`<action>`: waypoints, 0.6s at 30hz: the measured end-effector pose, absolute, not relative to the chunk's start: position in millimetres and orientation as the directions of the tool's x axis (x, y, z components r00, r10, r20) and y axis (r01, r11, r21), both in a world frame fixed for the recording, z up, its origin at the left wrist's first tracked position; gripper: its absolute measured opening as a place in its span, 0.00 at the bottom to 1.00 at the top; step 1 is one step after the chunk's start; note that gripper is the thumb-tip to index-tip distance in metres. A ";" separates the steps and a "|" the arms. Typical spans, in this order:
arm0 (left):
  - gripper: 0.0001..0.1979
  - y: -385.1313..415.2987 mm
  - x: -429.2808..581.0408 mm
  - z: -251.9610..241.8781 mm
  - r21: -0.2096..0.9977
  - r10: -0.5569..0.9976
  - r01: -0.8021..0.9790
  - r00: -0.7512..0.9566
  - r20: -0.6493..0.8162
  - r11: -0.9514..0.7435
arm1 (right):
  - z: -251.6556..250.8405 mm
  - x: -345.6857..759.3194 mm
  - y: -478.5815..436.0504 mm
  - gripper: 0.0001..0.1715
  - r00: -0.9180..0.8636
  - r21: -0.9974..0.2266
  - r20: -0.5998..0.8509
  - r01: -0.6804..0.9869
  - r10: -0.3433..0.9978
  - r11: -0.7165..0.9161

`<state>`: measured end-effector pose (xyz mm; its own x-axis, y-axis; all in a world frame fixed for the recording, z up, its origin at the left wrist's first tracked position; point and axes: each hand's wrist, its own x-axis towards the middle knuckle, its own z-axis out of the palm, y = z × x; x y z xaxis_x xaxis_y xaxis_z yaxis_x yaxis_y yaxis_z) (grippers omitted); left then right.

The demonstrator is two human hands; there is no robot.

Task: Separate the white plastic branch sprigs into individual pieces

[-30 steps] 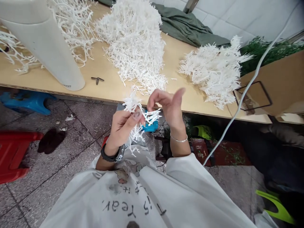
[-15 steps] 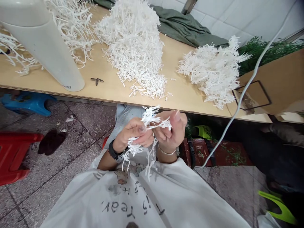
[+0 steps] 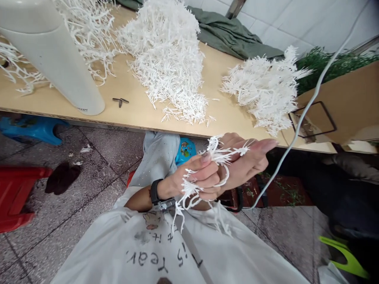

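Slightly in front of my shirt, just beyond the table's front edge, both hands are close together. My left hand (image 3: pixel 197 177), with a dark watch at the wrist, is closed around white branched plastic sprigs (image 3: pixel 191 188); their thin stems dangle below the fingers. My right hand (image 3: pixel 248 163) sits against it on the right, thumb stretched out and the other fingers curled, partly hidden. Spiky white tips (image 3: pixel 222 154) stick up between thumb and fingers of both hands. More white strands (image 3: pixel 220 219) hang under my right hand.
On the table (image 3: pixel 130 120) lie a large heap of short white pieces (image 3: pixel 168 59), a smaller pile (image 3: pixel 263 90), and longer branched stems (image 3: pixel 89 35). A pale bottle (image 3: pixel 56 59) and a few sunflower seeds (image 3: pixel 120 101) are at left. A white cable (image 3: pixel 304 110) crosses the right side.
Both hands have moved right with the white sprigs between them. My right hand has turned, its thumb now pointing right. A blue stool shows behind where the hands were.
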<state>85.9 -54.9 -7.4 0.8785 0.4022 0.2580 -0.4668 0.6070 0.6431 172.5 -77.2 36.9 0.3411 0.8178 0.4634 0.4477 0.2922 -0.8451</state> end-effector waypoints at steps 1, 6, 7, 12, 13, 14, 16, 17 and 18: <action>0.37 -55.9 84.2 -8.1 0.653 0.400 -0.449 0.886 0.235 0.610 | 38.3 167.6 -77.4 0.32 0.381 -0.834 0.500 0.453 0.778 0.314; 0.35 -60.2 67.0 -3.5 0.638 0.366 -0.422 0.903 0.227 0.644 | 42.5 141.3 -73.4 0.29 0.636 -0.740 0.662 0.473 0.396 0.478; 0.34 -59.6 62.2 -0.8 0.647 0.366 -0.422 0.902 0.229 0.635 | 43.4 140.6 -72.6 0.29 0.662 -0.737 0.652 0.437 0.370 0.516; 0.27 -53.5 43.6 14.7 0.754 0.289 -0.391 0.917 0.273 0.528 | 48.7 163.5 -76.8 0.32 0.467 -0.751 0.630 0.164 0.621 0.639; 0.27 -53.1 42.1 17.1 0.766 0.270 -0.383 0.922 0.279 0.516 | 50.1 169.2 -78.8 0.33 0.386 -0.754 0.635 0.118 0.669 0.646; 0.27 -53.1 41.1 19.0 0.779 0.257 -0.373 0.926 0.277 0.504 | 51.9 174.1 -80.8 0.34 0.285 -0.752 0.646 0.081 0.708 0.654; 0.27 -53.7 38.2 20.8 0.809 0.238 -0.338 0.938 0.250 0.481 | 56.9 182.0 -84.1 0.35 0.100 -0.742 0.668 0.025 0.737 0.670; 0.28 -53.9 35.1 20.3 0.826 0.222 -0.317 0.946 0.237 0.466 | 60.7 185.9 -85.0 0.35 0.047 -0.751 0.660 0.028 0.750 0.659; 0.28 -53.7 30.1 18.8 0.850 0.197 -0.295 0.953 0.229 0.437 | 65.6 190.6 -85.0 0.35 0.028 -0.770 0.638 0.058 0.770 0.636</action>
